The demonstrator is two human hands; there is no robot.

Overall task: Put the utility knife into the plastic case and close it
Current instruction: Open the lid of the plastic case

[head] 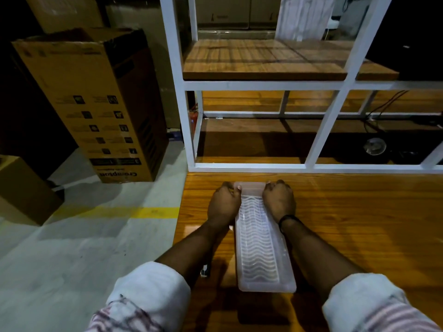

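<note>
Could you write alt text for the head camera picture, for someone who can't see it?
Seen from above, a person's left hand and right hand grip the far end of a long translucent plastic case with a wavy ribbed lid, lying on a glossy wooden table. A white metal shelf frame stands behind it, and a tall cardboard box on the floor to the left.

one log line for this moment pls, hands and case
left hand: gripping far end of plastic case | right hand: same, opposite side | case: flat on wooden table | utility knife: not identifiable

Bare table (359, 224) right of case (261, 248); white frame (251, 167) blocks beyond.
</note>
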